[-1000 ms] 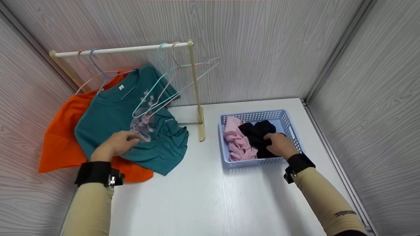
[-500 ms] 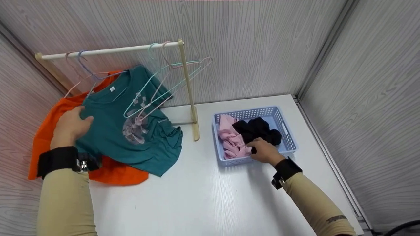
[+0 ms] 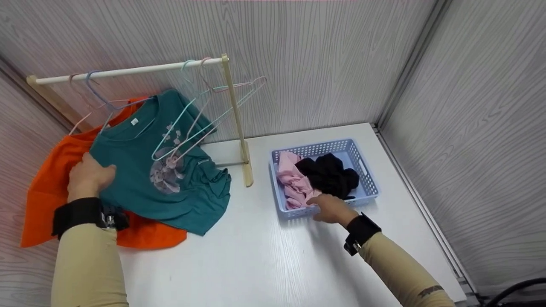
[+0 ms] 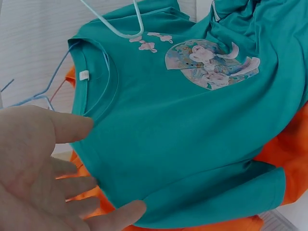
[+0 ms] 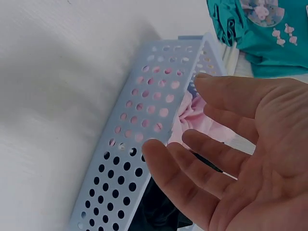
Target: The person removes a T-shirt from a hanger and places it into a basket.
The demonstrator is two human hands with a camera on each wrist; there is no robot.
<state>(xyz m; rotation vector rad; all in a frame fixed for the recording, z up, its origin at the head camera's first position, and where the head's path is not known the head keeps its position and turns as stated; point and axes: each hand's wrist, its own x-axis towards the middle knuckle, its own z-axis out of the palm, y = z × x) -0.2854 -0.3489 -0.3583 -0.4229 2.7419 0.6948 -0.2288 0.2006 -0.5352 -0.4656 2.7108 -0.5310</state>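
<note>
A teal T-shirt point(image 3: 132, 166) with a round printed picture hangs on a blue hanger point(image 3: 100, 100). My left hand point(image 3: 90, 175) is at its left sleeve edge, and in the left wrist view the fingers point(image 4: 72, 127) are spread, holding nothing. Behind it hangs an orange garment point(image 3: 47, 187). My right hand point(image 3: 332, 209) is at the front rim of a light blue perforated basket point(image 3: 369, 187). The right wrist view shows its fingers point(image 5: 175, 168) loosely bent around nothing. A pink garment point(image 3: 294, 181) and a black garment point(image 3: 330, 175) lie crumpled inside the basket.
The rack's white rail point(image 3: 140, 69) runs across the upper left, on a wooden post point(image 3: 235, 106). A mint hanger point(image 3: 175, 134) and a pink hanger point(image 3: 194, 123) hang bare near that post. Panel walls enclose the white table point(image 3: 230, 264); a black cable point(image 3: 518, 286) is at lower right.
My left hand has moved left from before the teal T-shirt to its sleeve edge. My right hand has left the black garment for the basket's front rim. The head view has shifted.
</note>
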